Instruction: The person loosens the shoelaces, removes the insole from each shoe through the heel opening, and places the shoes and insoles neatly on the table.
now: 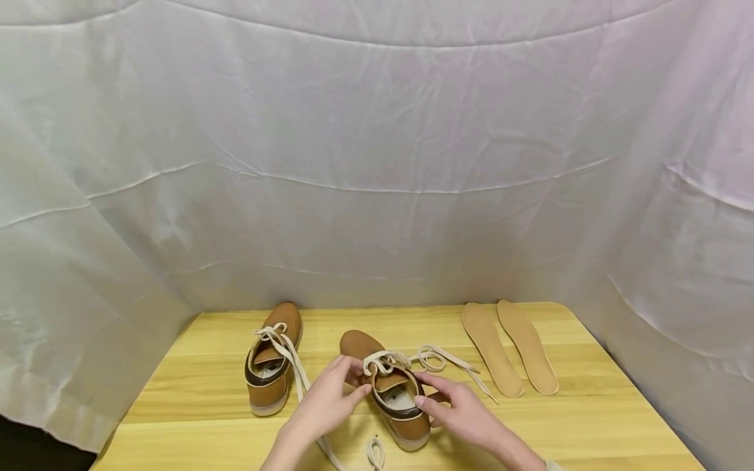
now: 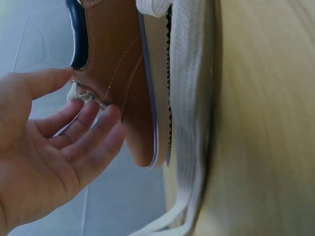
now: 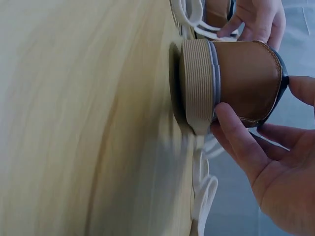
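Worktop (image 1: 589,432): light yellow wood with visible lengthwise grain, rounded far corners. White cloth backdrop (image 1: 377,163): hangs behind the worktop and wraps both sides, forming a three-sided enclosure. The fabric shows creases and horizontal fold lines. Lighting: soft and even, with faint shadows on the wood. A dark patch (image 1: 35,451) of floor shows below the cloth at lower left.

From the head cam we look down and forward over the whole table (image 1: 589,418). Both wrist cams sit super close, tipped sideways, and we get the same brown shoe (image 1: 389,392) in all three
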Motion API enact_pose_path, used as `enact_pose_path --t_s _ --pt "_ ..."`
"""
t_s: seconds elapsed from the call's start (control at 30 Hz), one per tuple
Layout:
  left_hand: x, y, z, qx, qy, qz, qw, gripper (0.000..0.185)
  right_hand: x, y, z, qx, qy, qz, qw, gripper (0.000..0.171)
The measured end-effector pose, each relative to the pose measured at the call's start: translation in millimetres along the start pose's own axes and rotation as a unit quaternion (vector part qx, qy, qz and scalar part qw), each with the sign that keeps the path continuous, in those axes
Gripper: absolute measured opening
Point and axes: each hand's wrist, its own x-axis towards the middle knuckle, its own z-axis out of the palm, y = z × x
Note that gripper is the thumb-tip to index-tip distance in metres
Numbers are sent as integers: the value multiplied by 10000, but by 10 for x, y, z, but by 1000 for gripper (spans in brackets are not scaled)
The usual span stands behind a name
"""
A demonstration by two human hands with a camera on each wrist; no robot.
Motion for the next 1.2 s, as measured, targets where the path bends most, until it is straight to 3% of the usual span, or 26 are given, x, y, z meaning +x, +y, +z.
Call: enact_pose_path --t_s 0.17,0.4,0.6,0.77,1.0,1.2 --pt "-58 -38 -24 -224 -46 69 9997 31 39 -49 96 -436 82 -147 9989 64" --pt "-51 -82 -25 -299 183 -4 9994 39 109 -121 234 -803 232 -548 9950 66" --pt "-12 -142 -47 -409 330 -178 9985 39 229 -147 364 -1050 363 -377 9931 72" --pt "59 -198 -66 -792 437 -388 9951 37 358 -132 463 -1007 561 -280 9929 72" --pt "177 -252 -90 -573 811 -577 9934 37 539 -106 597 -1013 938 -393 9897 76" --pt "258 -275 -125 -629 923 -702 9913 38 666 -103 660 -996 1103 -394 9881 75"
